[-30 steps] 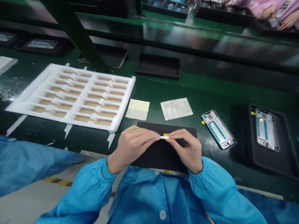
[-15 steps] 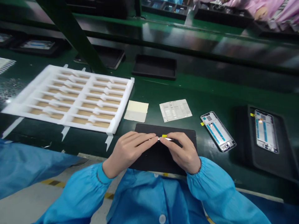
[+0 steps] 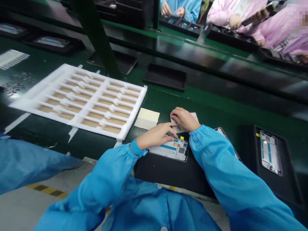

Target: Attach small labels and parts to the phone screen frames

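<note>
A phone frame [image 3: 176,150] with blue strips and a yellow tab lies flat on the black mat [image 3: 168,173] before me. My left hand [image 3: 156,136] is over its left end, thumb and fingers apart, one finger reaching the near left edge of a sheet of small silvery strips [image 3: 178,128]. On that sheet rests my right hand [image 3: 184,118], its fingers bent together at the left edge. Whatever is between those fingertips is hidden.
Left is a white slotted tray [image 3: 86,99]; a pale yellow pad [image 3: 147,118] lies beside it. Another phone frame [image 3: 223,133] is partly behind my right sleeve. One more frame [image 3: 270,154] sits on a black tray at right. Co-workers' hands [image 3: 235,21] show across the bench.
Both hands were together over the mat at a frame held edge-on. Now the frame lies flat, and my right hand has moved up to the sheet, with my left finger reaching there too.
</note>
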The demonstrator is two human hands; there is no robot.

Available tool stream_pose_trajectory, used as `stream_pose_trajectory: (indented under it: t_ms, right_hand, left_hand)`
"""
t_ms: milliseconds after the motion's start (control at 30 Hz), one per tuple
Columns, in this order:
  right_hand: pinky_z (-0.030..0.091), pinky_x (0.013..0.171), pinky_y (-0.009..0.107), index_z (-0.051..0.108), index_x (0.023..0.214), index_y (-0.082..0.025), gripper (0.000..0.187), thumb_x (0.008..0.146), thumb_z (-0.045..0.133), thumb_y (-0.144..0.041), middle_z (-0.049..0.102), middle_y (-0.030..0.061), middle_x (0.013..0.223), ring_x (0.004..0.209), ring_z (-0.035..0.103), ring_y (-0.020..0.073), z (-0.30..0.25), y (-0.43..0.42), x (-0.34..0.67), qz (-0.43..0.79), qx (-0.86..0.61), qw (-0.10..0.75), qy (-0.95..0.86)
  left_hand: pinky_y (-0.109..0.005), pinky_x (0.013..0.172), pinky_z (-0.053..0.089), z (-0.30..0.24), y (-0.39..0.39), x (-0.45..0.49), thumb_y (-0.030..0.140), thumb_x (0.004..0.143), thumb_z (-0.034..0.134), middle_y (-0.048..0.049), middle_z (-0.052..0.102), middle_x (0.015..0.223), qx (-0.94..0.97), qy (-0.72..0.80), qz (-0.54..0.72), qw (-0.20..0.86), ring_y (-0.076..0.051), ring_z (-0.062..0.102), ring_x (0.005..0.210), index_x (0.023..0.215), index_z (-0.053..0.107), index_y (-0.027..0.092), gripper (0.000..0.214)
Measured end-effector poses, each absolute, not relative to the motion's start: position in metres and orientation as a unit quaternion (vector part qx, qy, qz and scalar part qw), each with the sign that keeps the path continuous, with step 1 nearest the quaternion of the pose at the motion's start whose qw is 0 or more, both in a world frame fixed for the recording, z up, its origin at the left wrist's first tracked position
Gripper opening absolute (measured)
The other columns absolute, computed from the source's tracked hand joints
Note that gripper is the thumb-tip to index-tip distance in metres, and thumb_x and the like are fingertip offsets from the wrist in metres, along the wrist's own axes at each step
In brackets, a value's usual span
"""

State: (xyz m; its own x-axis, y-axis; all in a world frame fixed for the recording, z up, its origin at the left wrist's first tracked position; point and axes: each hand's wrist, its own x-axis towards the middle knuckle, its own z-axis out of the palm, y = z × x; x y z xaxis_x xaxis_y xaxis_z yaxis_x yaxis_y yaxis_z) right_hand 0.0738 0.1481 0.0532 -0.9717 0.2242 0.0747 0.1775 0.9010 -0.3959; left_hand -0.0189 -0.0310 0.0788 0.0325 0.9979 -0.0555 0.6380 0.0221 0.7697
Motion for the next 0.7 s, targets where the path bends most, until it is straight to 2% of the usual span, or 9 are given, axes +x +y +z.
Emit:
stream_pose_trajectory:
  t_ms: [133,300,467,567,633,700]
  right_hand:
    - [0.041,0.076,0.031,0.06,0.086,-0.018,0.015,0.092,0.049,-0.009,0.059,0.0071,0.09,0.087,0.054,0.0206,0.055,0.145,0.077,0.18,-0.07,0.03,-0.981]
    - [0.04,0.076,0.034,0.053,0.082,-0.02,0.017,0.085,0.049,-0.003,0.058,0.0083,0.091,0.085,0.051,0.0225,0.054,0.139,0.081,0.199,-0.071,0.047,-0.976]
    - [0.045,0.079,0.034,0.048,0.084,-0.021,0.013,0.094,0.04,-0.018,0.057,0.0069,0.088,0.084,0.054,0.0202,0.046,0.144,0.079,0.271,-0.151,0.16,-0.937]
    - [0.049,0.077,0.034,0.043,0.091,-0.021,0.016,0.099,0.031,-0.026,0.059,0.0058,0.09,0.083,0.058,0.0176,0.051,0.144,0.077,0.314,-0.218,0.241,-0.892]
    - [0.05,0.074,0.032,0.043,0.093,-0.022,0.014,0.1,0.034,-0.031,0.06,0.0041,0.088,0.081,0.061,0.016,0.059,0.139,0.082,0.376,-0.243,0.277,-0.85]
    - [0.051,0.071,0.03,0.045,0.092,-0.022,0.013,0.096,0.046,-0.034,0.061,0.0018,0.084,0.077,0.063,0.0149,0.07,0.13,0.091,0.457,-0.252,0.3,-0.798]
  left_hand:
    - [-0.03,0.091,0.052,0.073,-0.017,-0.022,0.02,0.087,0.067,-0.0078,0.054,0.141,0.622,0.64,0.27,0.361,-0.024,0.064,0.113,0.098,0.076,0.023,0.015]
    - [-0.034,0.101,0.047,0.073,-0.018,-0.02,0.021,0.086,0.067,-0.0062,0.06,0.131,0.618,0.646,0.259,0.365,-0.025,0.057,0.123,0.097,0.075,0.023,0.013]
    - [-0.041,0.108,0.041,0.074,-0.018,-0.019,0.019,0.087,0.065,-0.0069,0.046,0.148,0.606,0.659,0.238,0.375,-0.029,0.047,0.135,0.099,0.073,0.024,0.015]
    - [-0.04,0.108,0.042,0.074,-0.019,-0.02,0.02,0.087,0.066,-0.009,0.043,0.151,0.602,0.658,0.236,0.386,-0.027,0.045,0.137,0.1,0.073,0.024,0.015]
    - [-0.037,0.107,0.043,0.075,-0.021,-0.021,0.021,0.087,0.066,-0.0106,0.043,0.151,0.598,0.659,0.246,0.384,-0.026,0.041,0.14,0.102,0.073,0.023,0.016]
    - [-0.035,0.105,0.044,0.077,-0.026,-0.02,0.021,0.089,0.065,-0.0113,0.042,0.151,0.591,0.665,0.267,0.37,-0.024,0.039,0.142,0.103,0.073,0.023,0.017]
